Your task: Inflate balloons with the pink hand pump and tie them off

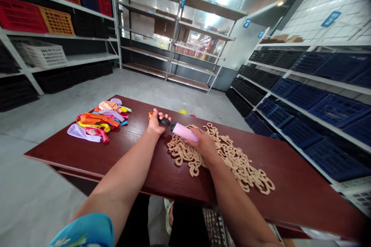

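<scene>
Your L grip (157,124) has an orange balloon (150,115) at the black end of the pump (183,131); R grip (206,146) wraps its pink barrel, above tabletop (290,173). Balloon's prob. uninflated; flat balloon pile (100,119) at L's left to do.

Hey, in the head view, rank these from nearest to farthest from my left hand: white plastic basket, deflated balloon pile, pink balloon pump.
1. Pink balloon pump: right at your left hand.
2. Deflated balloon pile: table's left side.
3. White plastic basket: left shelf, beyond the table.
</scene>
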{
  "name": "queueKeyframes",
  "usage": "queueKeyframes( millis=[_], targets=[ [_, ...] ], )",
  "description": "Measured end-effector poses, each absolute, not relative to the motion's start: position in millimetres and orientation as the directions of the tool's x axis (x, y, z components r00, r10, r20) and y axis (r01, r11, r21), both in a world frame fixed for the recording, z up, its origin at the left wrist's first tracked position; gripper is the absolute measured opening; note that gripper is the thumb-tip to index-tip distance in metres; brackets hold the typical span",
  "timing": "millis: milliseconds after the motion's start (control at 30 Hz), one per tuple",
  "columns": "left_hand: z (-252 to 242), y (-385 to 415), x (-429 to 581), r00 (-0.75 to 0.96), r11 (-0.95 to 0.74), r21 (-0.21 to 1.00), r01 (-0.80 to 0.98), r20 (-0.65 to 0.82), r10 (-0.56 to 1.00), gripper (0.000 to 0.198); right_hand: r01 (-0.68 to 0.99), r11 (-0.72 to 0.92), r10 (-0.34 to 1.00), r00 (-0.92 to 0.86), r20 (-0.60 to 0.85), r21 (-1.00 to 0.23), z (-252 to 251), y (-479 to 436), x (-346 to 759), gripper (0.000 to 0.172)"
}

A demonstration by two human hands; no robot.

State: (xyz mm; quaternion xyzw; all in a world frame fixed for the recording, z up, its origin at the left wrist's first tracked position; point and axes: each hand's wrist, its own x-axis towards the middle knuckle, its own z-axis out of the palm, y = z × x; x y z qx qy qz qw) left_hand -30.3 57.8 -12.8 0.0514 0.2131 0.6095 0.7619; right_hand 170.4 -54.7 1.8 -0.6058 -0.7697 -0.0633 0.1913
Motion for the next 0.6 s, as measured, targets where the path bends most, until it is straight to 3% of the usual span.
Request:
queueKeyframes(
  millis=[233,333,600],
  targets=[
    [-5,48,-24,0.202,0.253,0.378,-0.891,-0.171,0.964,0.039,0.963,0.233,0.897,-0.157,0.414,-0.138,-15,-52,176,0.049],
    [5,44,-17,0.138,0.191,0.398,-0.897,-0.159,0.978,0.043,0.972,0.187,0.911,-0.119,0.396,-0.139,-15,-52,175,0.052],
    [86,59,-12,-0.087,0.038,0.66,-0.751,-0.156,0.984,0.042,0.963,0.0,0.923,0.103,0.371,-0.268,-11,-51,175,0.045]
  ],
)
